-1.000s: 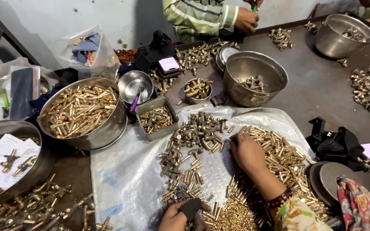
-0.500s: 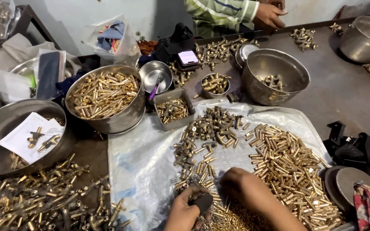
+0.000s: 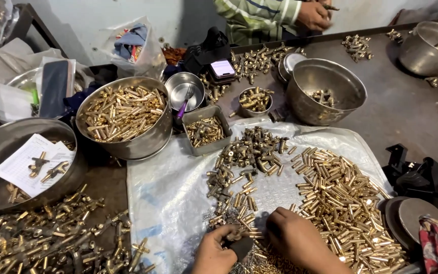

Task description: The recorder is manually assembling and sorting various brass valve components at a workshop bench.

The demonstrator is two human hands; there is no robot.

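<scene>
At the bottom edge my left hand (image 3: 215,251) pinches a small dark tool (image 3: 240,247) with a brass piece at its tip. My right hand (image 3: 296,239) rests palm down beside it, fingers curled on small brass parts (image 3: 239,195) strewn over a clear plastic sheet (image 3: 173,187). A wide heap of brass tubes (image 3: 343,200) spreads to the right of that hand. A darker pile of brass fittings (image 3: 257,147) lies farther up the sheet.
A steel bowl of brass tubes (image 3: 122,114) and a small square tin (image 3: 206,131) stand behind the sheet. A large steel bowl (image 3: 325,96), a paper-lined pan (image 3: 24,162) and loose fittings (image 3: 51,238) surround it. Another person's hand (image 3: 313,14) works across the table.
My right hand has drawn back from the tube heap to the bottom edge, beside my left hand. The view has shifted, bringing the left bowls and loose fittings further into the frame.
</scene>
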